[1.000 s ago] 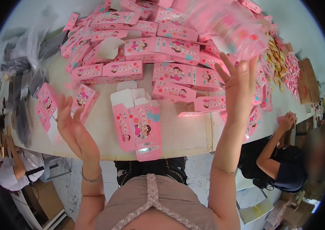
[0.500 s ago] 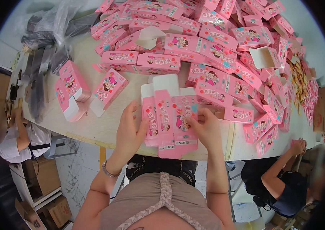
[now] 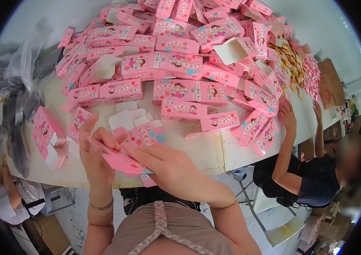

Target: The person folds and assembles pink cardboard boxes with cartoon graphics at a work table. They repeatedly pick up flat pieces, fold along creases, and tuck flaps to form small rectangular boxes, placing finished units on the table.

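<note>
Pink carton [image 3: 123, 163] held by the counter's [image 3: 201, 146] near edge
We clamp it between our left fingers [image 3: 105, 137] and right fingers [image 3: 146, 156].

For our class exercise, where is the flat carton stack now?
In the head view, the stack lies left of centre on the table, just beyond the right hand.

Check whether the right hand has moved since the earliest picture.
Yes, leftward: judged against the table seam, the right hand has crossed from its right side to its left.
</note>
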A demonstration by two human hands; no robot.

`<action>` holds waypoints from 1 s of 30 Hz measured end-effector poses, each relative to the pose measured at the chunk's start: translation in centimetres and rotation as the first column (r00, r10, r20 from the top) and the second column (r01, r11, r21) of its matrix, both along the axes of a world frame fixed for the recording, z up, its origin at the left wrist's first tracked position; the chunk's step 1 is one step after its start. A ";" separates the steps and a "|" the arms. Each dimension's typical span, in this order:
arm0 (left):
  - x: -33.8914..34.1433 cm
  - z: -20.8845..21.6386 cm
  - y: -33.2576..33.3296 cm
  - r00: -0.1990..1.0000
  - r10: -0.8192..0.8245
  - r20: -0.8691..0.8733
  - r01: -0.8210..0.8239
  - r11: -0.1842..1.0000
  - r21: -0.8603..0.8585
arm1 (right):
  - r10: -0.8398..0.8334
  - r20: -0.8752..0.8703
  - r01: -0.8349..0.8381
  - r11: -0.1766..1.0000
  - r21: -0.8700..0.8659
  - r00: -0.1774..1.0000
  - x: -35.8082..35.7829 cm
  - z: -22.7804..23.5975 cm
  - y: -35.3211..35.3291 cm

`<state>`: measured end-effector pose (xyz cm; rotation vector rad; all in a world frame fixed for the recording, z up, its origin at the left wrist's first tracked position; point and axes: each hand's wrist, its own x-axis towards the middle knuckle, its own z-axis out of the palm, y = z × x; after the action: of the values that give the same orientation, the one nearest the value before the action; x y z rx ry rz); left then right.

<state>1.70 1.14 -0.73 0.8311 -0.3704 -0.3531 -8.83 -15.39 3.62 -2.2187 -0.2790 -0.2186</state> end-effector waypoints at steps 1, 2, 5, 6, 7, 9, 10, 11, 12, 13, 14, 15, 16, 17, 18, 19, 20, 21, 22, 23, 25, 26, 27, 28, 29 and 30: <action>0.3 -0.3 0.2 0.999 -0.037 0.023 0.035 0.996 0.086 | 0.006 -0.056 -0.007 1.000 -0.015 0.998 -0.1 0.1 -0.1; 0.2 -0.2 0.2 1.000 -0.001 0.009 0.000 0.993 0.117 | 0.032 -0.074 -0.028 0.998 0.051 0.997 0.1 0.1 -0.3; -0.7 0.9 -0.4 0.993 0.104 -0.053 -0.097 0.989 0.112 | 0.095 -0.038 -0.086 0.977 0.195 0.995 0.8 -0.6 -0.8; -0.9 2.0 -0.8 0.997 0.063 -0.048 -0.055 0.986 0.154 | 0.106 0.034 -0.111 0.973 0.204 0.994 1.3 -1.1 -0.6; -1.2 3.2 -1.2 0.998 0.027 -0.048 -0.017 0.980 0.199 | 0.120 0.102 -0.139 0.967 0.213 0.988 1.6 -1.4 -0.4; -0.6 3.2 -0.5 0.968 -0.230 -0.098 0.243 0.959 0.148 | -0.022 0.042 0.009 0.956 0.294 0.999 1.4 -1.4 0.2; -0.9 3.0 0.3 0.976 -0.124 0.179 0.019 0.869 0.495 | -0.086 0.009 0.077 0.938 0.339 0.996 1.4 -1.5 0.6; -1.4 3.1 0.8 0.879 -0.115 0.462 -0.281 0.659 0.698 | -0.151 -0.047 0.158 0.919 0.361 0.987 1.5 -1.4 0.5; -1.9 2.3 -0.5 0.908 0.111 0.403 -0.316 0.814 0.487 | -0.173 -0.043 0.177 0.925 0.336 0.984 1.4 -1.3 0.5; -2.4 2.1 -1.9 0.892 0.314 0.325 -0.396 0.890 0.226 | -0.178 -0.034 0.179 0.934 0.310 0.983 1.6 -1.2 0.7; -2.8 0.9 -1.9 0.905 0.247 0.347 -0.353 0.892 0.284 | -0.196 -0.025 0.196 0.940 0.278 0.980 1.6 -1.1 0.6; -3.5 -0.4 -1.3 0.914 0.180 0.365 -0.311 0.887 0.341 | -0.189 -0.006 0.181 0.932 0.315 0.982 1.6 -1.5 0.4; -3.8 -1.2 -0.8 0.920 0.114 0.374 -0.272 0.875 0.401 | -0.178 0.009 0.164 0.921 0.353 0.984 1.6 -2.5 0.4; -3.7 -1.2 -0.7 0.935 0.057 0.349 -0.213 0.879 0.426 | -0.166 0.025 0.143 0.908 0.393 0.986 1.6 -3.4 0.4; -3.6 -0.9 -0.5 0.947 0.004 0.320 -0.155 0.881 0.448 | -0.147 -0.059 0.158 0.925 0.345 0.987 1.5 -4.2 0.2; -3.4 -0.9 0.0 0.955 -0.040 0.295 -0.108 0.877 0.469 | -0.121 -0.138 0.158 0.942 0.297 0.983 1.3 -4.8 0.0; -3.4 -0.6 0.7 0.976 -0.105 0.191 -0.023 0.822 0.569 | -0.153 -0.026 0.154 0.961 0.231 0.988 1.9 -5.3 0.0; -3.4 -0.5 0.7 0.986 -0.149 0.068 0.069 0.756 0.651 | -0.210 0.086 0.196 0.969 0.152 0.974 2.1 -5.8 -0.5; -3.6 -0.5 0.7 0.975 -0.170 0.140 0.020 0.702 0.712 | -0.312 0.380 0.305 0.949 0.078 0.871 2.7 -6.1 -0.7; -3.6 -0.3 0.1 0.955 -0.215 0.205 -0.018 0.647 0.762 | -0.391 0.271 0.229 0.847 0.479 0.880 2.8 -6.4 0.2; -3.5 0.6 -0.2 0.871 -0.216 0.442 -0.236 0.604 0.761 | -0.360 0.051 0.126 0.452 0.883 0.932 2.6 -5.8 1.4; -3.3 0.7 -0.2 0.863 -0.224 0.454 -0.248 0.594 0.765 | -0.287 -0.008 0.101 0.312 0.945 0.958 2.4 -4.7 1.1; -3.2 0.7 -0.1 0.854 -0.235 0.464 -0.258 0.583 0.770 | -0.233 -0.054 0.144 0.390 0.910 0.971 2.6 -5.0 0.7; -3.2 0.7 0.0 0.842 -0.253 0.477 -0.262 0.581 0.771 | -0.192 -0.098 0.180 0.473 0.862 0.976 2.9 -5.2 -0.1; -3.2 -0.4 0.3 0.899 -0.204 0.388 -0.201 0.595 0.778 | -0.159 -0.143 0.208 0.554 0.806 0.977 3.1 -5.4 -0.3; -3.3 -0.8 0.6 0.901 -0.178 0.395 -0.193 0.651 0.734 | -0.138 -0.108 0.171 0.609 0.775 0.984 3.0 -5.0 -0.1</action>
<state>-1.57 1.77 -1.56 1.7801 -0.6579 -0.3077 -5.82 -15.51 -1.37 -1.3494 0.0487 -0.3211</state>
